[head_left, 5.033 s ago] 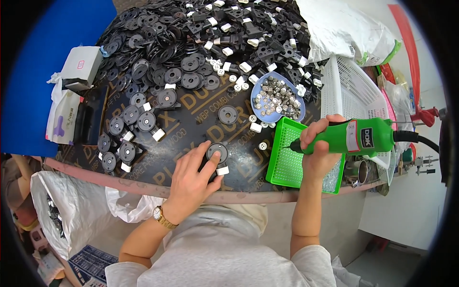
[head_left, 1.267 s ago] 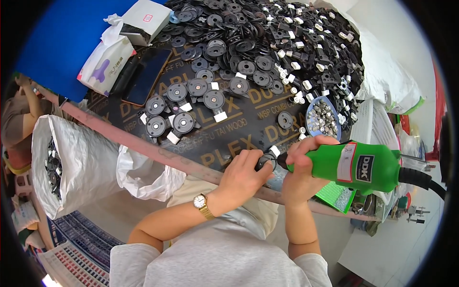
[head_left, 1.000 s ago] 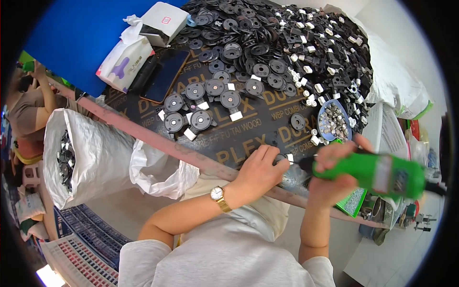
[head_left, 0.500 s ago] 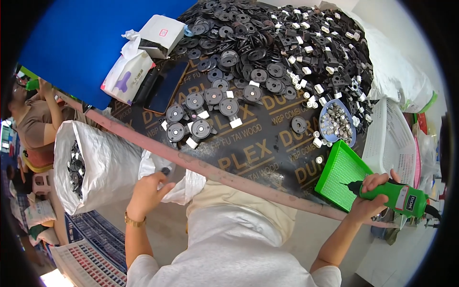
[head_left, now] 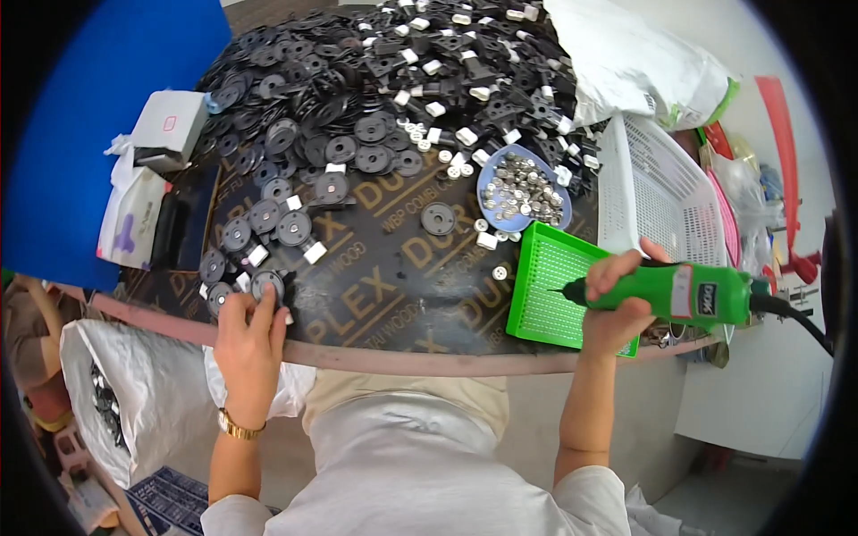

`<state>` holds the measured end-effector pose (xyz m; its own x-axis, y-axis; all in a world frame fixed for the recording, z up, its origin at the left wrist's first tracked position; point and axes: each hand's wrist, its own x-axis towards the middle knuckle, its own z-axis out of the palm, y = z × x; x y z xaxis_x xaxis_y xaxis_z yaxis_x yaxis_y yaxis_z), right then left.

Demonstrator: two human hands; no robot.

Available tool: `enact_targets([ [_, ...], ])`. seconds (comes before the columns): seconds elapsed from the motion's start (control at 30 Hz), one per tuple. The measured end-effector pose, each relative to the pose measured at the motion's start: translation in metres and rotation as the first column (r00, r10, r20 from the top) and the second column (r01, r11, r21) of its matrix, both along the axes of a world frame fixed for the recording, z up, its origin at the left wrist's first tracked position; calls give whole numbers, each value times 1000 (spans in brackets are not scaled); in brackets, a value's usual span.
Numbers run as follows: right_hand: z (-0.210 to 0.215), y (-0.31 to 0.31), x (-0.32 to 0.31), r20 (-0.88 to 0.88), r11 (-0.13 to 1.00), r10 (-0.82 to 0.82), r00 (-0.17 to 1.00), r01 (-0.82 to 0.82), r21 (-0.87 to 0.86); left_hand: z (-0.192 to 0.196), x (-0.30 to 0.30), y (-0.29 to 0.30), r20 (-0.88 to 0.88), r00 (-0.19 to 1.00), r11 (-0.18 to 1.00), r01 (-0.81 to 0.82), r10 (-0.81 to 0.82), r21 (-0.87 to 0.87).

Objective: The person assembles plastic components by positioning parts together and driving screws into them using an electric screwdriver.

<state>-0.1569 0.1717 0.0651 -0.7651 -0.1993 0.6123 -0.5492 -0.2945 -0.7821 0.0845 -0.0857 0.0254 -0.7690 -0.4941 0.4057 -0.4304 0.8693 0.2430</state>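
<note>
At nine o'clock on the dark, printed worktop [head_left: 375,299], a round, black plastic part [head_left: 279,287] is touched by the left hand's [head_left: 246,350] fingers; whether it is pinched cannot be told. If it is bumped toward six o'clock, it could be dropped off the edge. At three o'clock, a green electric screwdriver [head_left: 693,293] is held tight by the right hand [head_left: 615,323]; if dipped, the green plastic basket [head_left: 521,284] could be scratched.

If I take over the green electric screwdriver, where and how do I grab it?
Probably around the thick rear body of the green electric screwdriver, from above: that part is exposed, while the right grip wraps the front. The black nose points left; the cord leaves the right end.
</note>
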Motion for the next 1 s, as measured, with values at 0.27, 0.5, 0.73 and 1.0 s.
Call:
enact_targets([
  [0.27, -9, -4, -6, 55, 999, 50, 997, -49, -2, -9, -12, 50, -49, 980, 961, 198, -192, 194],
  [0.5, -13, -4, -10, 43, 998, 54, 998, -55, 11, -17, -25, 57, -133, 968, 913, 246, -214, 324],
  [0.73, -15, -4, -11, 96, 984, 176, 980, -175, -23, -22, -61, 56, -162, 881, 833, 472, -444, 289],
  [1.0, 0, -8, -5, 52, 995, 97, 994, -98, 22, -21, -101, 47, -133, 726, 667, 677, -674, 311],
])
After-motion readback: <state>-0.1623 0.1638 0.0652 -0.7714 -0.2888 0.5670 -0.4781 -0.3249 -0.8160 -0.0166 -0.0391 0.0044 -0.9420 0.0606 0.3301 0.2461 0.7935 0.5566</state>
